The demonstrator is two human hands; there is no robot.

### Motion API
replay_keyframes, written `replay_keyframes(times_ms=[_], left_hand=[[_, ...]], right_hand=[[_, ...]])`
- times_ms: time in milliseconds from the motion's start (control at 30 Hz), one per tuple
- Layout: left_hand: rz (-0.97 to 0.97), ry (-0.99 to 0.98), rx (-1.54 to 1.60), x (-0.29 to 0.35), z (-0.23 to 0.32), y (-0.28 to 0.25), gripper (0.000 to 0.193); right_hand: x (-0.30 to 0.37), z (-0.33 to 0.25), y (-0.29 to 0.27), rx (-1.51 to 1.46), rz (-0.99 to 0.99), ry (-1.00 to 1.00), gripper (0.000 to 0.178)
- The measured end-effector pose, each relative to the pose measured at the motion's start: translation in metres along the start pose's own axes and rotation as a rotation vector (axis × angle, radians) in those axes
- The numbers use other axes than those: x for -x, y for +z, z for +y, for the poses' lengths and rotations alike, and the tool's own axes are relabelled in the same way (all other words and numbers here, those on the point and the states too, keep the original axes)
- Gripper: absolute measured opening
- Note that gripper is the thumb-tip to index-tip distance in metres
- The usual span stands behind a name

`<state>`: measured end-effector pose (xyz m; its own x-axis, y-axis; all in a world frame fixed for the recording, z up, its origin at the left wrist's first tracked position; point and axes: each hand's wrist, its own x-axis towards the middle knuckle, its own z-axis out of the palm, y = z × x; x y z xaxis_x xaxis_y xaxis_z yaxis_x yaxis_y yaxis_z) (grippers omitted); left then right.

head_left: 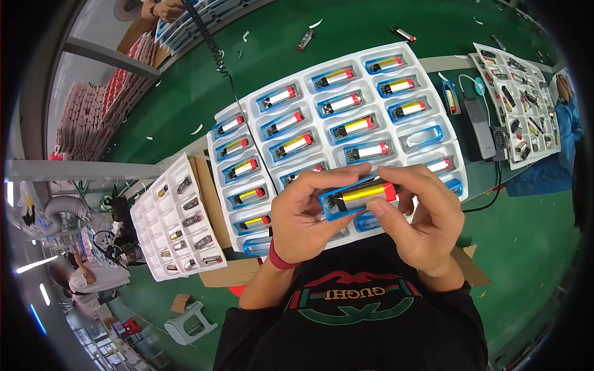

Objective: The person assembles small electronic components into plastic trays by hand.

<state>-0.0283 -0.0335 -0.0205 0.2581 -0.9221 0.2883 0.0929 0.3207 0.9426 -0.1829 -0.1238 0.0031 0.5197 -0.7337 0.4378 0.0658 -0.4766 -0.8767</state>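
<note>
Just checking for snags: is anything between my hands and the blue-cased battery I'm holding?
Nothing visible: your left hand and right hand both touch the blue-cased battery directly. The coiled black cord hangs to its left, across the white tray, not between them.

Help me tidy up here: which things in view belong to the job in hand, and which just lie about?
Apparently in use:
held blue case
battery inside it
central white tray of similar cases

Seemingly lying about:
white scraps
loose parts beyond the tray
</note>
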Motion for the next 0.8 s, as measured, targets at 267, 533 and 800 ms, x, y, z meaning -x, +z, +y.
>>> replay_keyframes(times_ms=[267, 533, 800], left_hand=[[0.104, -0.028, 0.004, 0.006, -0.006, 0.000, 0.040], [0.157, 0.065, -0.119, 0.003, -0.011, 0.003, 0.037], [0.242, 0.077, -0.117, 0.006, -0.013, 0.010, 0.033]], right_hand=[[-0.001, 0.001, 0.010, 0.236, 0.041, -0.070, 0.042], [0.005, 0.010, 0.021, 0.154, 0.174, -0.086, 0.034], [0.005, 0.014, 0.025, 0.112, 0.187, -0.075, 0.022]])
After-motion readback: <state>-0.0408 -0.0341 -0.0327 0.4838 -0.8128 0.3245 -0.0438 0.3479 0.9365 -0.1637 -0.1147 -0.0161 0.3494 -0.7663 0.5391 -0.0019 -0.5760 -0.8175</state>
